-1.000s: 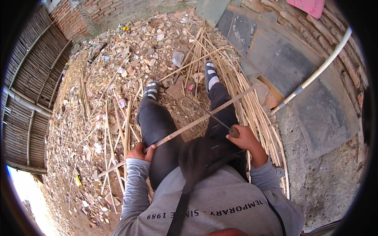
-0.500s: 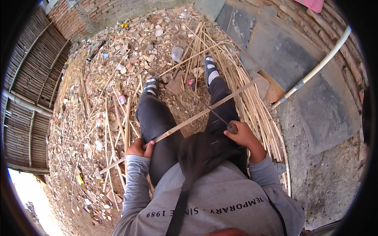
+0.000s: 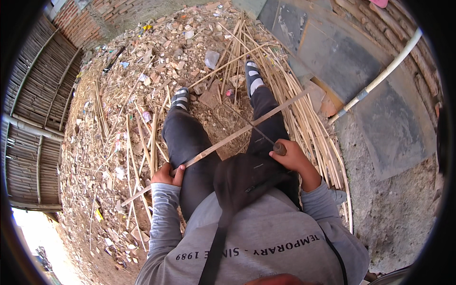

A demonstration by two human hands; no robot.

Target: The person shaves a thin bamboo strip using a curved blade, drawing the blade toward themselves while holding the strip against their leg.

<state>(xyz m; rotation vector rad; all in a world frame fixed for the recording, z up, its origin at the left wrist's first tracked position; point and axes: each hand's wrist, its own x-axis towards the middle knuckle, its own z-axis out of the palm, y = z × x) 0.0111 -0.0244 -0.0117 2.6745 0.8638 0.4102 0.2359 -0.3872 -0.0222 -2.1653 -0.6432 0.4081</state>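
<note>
My left hand (image 3: 167,175) is closed around a long flat bamboo strip (image 3: 223,142) near its lower left end. The strip slants up to the right across both my thighs, its far end over the pile of strips. My right hand (image 3: 295,156) grips the round wooden handle of a long, narrow-bladed knife (image 3: 260,131). Its dark blade points up and left and crosses the strip between my knees. Whether the blade touches the strip or only passes over it, I cannot tell. A black bag (image 3: 244,178) rests on my lap below the crossing.
Many bamboo strips (image 3: 313,142) lie heaped along my right leg, and several more (image 3: 142,156) to my left. Rubble and litter (image 3: 166,57) cover the ground. At right are dark flat sheets (image 3: 342,61) and a pale pole (image 3: 387,78). A woven bamboo wall (image 3: 35,95) stands left.
The view has shifted slightly. Both hands keep their grips, and the strip and the knife stay crossed in nearly the same place.
</note>
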